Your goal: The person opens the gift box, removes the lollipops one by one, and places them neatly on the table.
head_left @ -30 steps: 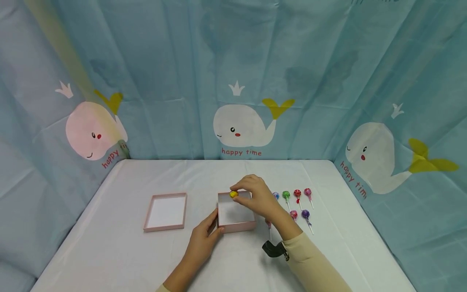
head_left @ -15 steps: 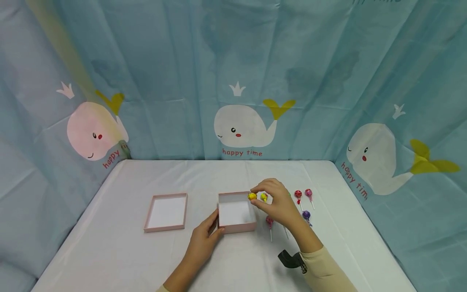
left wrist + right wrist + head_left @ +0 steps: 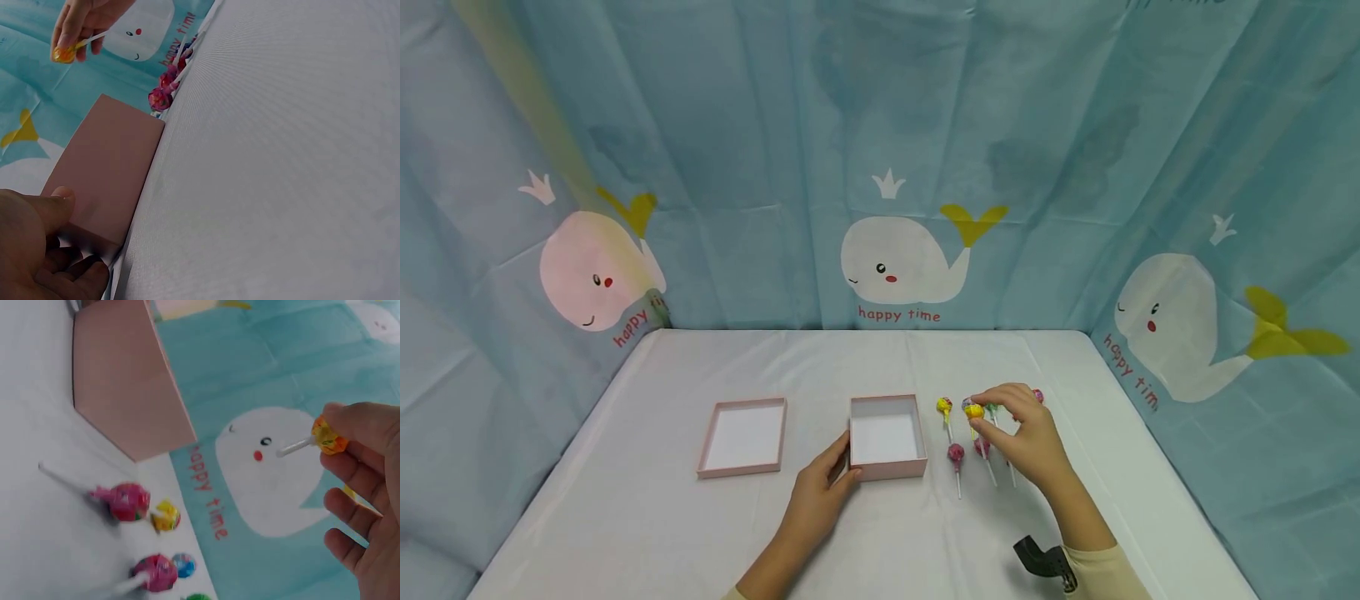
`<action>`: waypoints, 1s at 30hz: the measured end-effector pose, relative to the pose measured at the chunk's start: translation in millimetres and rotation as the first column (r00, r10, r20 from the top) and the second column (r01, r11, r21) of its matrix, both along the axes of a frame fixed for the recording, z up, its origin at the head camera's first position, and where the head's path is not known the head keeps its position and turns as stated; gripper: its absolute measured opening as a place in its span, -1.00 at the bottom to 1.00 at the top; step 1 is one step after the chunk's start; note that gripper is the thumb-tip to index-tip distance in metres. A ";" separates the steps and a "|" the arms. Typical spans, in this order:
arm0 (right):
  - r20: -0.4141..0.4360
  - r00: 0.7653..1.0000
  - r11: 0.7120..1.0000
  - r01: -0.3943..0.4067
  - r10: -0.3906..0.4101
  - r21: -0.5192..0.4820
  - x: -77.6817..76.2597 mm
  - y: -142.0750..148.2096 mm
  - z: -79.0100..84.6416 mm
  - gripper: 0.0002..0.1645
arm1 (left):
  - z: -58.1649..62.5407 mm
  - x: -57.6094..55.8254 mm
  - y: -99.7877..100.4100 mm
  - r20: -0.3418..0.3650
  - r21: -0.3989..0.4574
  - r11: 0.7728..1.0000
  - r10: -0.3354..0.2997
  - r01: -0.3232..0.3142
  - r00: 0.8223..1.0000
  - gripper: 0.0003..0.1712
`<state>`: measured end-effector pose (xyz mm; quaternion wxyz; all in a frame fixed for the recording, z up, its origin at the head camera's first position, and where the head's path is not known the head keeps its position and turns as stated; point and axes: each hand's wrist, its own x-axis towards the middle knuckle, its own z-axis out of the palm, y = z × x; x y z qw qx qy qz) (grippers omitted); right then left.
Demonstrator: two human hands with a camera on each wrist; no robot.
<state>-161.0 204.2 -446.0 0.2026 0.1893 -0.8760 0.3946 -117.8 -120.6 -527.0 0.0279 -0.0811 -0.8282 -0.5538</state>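
Note:
My right hand (image 3: 1032,437) pinches a yellow-orange lollipop (image 3: 973,412) by its wrapped head, between thumb and forefinger. In the right wrist view its white stick (image 3: 296,447) points away from the fingers. The held lollipop is up in the air over the lollipops lying to the right of the pink box (image 3: 891,469). That box stands without its lid and its white inside holds nothing. At the box's front left corner, my left hand (image 3: 820,487) grips it, thumb on the front wall (image 3: 109,169) and fingers round the side.
A shallow pink lid (image 3: 743,471) lies inside up, left of the box. Right of the box lie a yellow lollipop (image 3: 944,406), a dark pink one (image 3: 956,452) and several more, partly behind the right hand. A whale-print curtain (image 3: 745,250) hangs behind the table.
My right hand has carried the yellow-orange lollipop from over the box rightward, to above the other lollipops. My left hand and the box have stayed in place.

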 end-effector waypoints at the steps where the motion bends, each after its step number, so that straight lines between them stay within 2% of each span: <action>1: 0.008 1.000 1.000 0.012 -0.012 -0.003 0.5 4.4 -2.1 -0.67 | 0.0 -0.1 0.2 0.000 0.000 1.000 0.001 -0.001 1.000 -0.19; 5: 0.024 0.999 0.999 0.046 -0.045 -0.020 0.8 20.7 -7.9 -0.66 | 0.0 -0.4 0.9 -0.004 -0.008 1.000 0.009 -0.009 1.000 -0.20; 15: 0.080 0.988 0.991 0.135 -0.132 -0.026 2.4 54.3 -9.1 -0.64 | -0.1 -0.3 1.2 -0.005 -0.018 1.000 0.013 -0.013 1.000 -0.20; 24: 0.191 0.952 0.969 0.245 -0.240 -0.005 0.1 91.4 -23.5 -0.62 | 1.7 -0.9 1.6 0.035 -0.018 1.000 0.002 -0.001 0.999 -0.17; 30: 0.202 0.940 0.961 0.273 -0.277 0.047 -5.2 115.9 -37.6 -0.61 | 2.2 -0.4 0.2 0.053 -0.009 1.000 -0.006 0.007 0.999 -0.16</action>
